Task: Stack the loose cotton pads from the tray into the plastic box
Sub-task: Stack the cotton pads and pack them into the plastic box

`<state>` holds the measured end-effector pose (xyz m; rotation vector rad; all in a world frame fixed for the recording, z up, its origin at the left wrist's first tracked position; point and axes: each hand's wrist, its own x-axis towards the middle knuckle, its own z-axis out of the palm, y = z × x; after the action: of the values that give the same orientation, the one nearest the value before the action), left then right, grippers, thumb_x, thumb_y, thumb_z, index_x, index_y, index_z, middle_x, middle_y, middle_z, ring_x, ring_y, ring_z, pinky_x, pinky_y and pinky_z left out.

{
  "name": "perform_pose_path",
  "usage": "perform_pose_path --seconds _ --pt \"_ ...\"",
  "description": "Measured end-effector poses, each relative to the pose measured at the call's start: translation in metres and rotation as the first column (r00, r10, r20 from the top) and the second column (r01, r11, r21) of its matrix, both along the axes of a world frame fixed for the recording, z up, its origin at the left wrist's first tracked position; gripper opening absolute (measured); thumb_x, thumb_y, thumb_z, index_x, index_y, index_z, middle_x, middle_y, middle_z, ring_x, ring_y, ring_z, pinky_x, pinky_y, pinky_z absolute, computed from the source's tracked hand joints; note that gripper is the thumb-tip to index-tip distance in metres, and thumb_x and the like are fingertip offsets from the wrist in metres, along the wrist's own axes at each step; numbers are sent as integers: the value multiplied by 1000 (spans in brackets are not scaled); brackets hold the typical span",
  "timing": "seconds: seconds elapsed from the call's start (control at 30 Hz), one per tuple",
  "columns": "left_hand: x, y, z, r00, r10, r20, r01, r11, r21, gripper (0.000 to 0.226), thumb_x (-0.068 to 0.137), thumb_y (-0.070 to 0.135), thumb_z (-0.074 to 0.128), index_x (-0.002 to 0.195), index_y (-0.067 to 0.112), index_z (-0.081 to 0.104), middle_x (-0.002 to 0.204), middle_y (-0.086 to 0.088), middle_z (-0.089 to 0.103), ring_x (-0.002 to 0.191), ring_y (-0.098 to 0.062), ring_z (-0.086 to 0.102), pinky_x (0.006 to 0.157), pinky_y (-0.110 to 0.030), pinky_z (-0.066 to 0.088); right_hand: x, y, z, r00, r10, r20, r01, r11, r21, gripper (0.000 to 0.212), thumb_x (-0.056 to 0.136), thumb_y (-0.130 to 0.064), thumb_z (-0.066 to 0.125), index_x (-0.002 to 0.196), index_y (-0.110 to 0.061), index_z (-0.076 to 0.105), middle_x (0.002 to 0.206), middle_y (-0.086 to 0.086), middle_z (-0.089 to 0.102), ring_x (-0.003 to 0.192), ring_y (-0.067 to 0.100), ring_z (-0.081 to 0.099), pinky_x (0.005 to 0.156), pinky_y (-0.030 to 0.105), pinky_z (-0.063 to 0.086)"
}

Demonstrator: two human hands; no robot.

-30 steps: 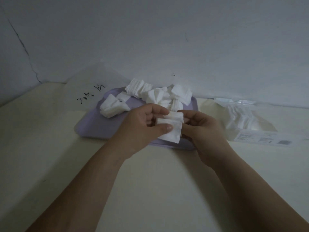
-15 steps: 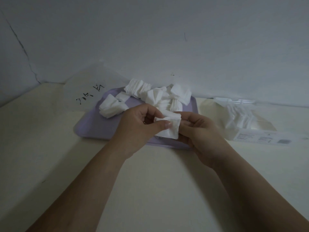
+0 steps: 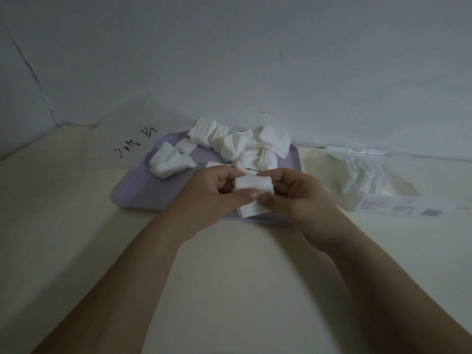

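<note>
A small stack of white cotton pads [image 3: 252, 185] is held between both hands over the near edge of the lilac tray [image 3: 138, 190]. My left hand [image 3: 212, 198] pinches it from the left with thumb on the front. My right hand [image 3: 296, 198] grips it from the right, thumb low on the stack. More loose cotton pads [image 3: 242, 146] lie heaped at the tray's far side, and a smaller clump [image 3: 169, 163] sits at its left. The clear plastic box [image 3: 378, 185] lies on the table to the right with pads inside.
A translucent sheet with black handwriting [image 3: 135, 144] leans against the wall behind the tray's left corner. The cream table [image 3: 242, 290] meets the grey wall just behind the tray and box.
Both hands have drawn closer together and squared the pads into a tighter stack. The stack now stands more upright between the thumbs.
</note>
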<state>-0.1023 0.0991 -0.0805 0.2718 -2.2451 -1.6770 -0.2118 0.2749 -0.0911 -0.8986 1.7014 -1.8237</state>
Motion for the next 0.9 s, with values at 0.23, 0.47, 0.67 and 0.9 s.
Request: perform_pose_path --seconds 0.23,0.47,0.67,0.9 --pt "-5 5 -10 998 42 54 -30 978 -207 34 75 29 93 97 25 69 61 4 52 53 -6 42 53 -21 38 2 -1 -2 926 -132 -353 233 937 259 55 77 -3 57 126 -27 68 116 -11 76 111 8 71 104 43 56" --pt "-7 6 -13 998 39 59 -22 966 -257 39 72 35 94 97 27 65 67 -15 58 55 -10 46 56 -29 40 12 -7 -4 976 -150 -157 184 956 228 78 70 1 64 140 -34 57 137 -15 62 127 11 61 104 37 56" --pt "-12 8 -19 996 17 93 15 944 -330 16 84 38 76 96 38 65 76 -2 69 63 -18 61 65 -43 54 18 -8 2 991 -124 54 123 992 33 89 55 0 47 139 -30 50 130 -19 59 117 1 62 78 17 54" --pt "-3 4 -7 999 20 44 -7 961 -275 3 96 28 71 99 29 69 77 -2 68 65 -6 57 63 -25 47 11 -3 2 884 -175 -433 286 936 205 36 90 -16 77 122 -32 72 114 -12 75 102 8 72 94 35 59"
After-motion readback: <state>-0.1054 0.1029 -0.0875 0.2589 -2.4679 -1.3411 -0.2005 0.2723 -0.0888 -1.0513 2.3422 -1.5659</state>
